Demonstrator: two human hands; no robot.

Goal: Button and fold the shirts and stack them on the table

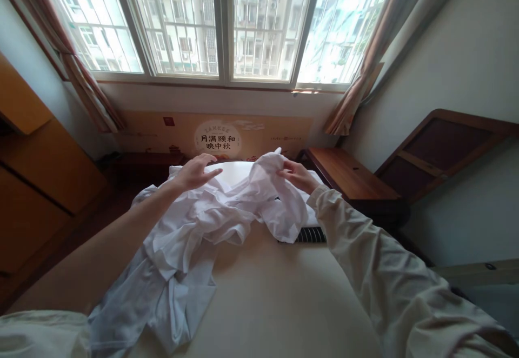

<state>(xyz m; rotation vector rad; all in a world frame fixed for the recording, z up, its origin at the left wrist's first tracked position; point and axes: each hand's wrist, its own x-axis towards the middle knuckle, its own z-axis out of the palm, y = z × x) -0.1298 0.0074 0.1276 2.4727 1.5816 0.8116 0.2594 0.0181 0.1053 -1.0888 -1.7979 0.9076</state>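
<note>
A crumpled white garment lies spread over the left and far part of a pale table; its exact cut is hidden in the folds. My right hand pinches a raised end of it, which stands up and droops toward the table. My left hand is over the far left part of the cloth, with thumb and fingers apart and nothing between them. Beside the hanging fold, a black piece with white stripes shows partly from under the white cloth.
A brown wooden desk stands right of the table, with a dark wood-framed panel leaning at the wall. Wooden cabinets are on the left. Beyond the table, a printed banner hangs under the barred windows.
</note>
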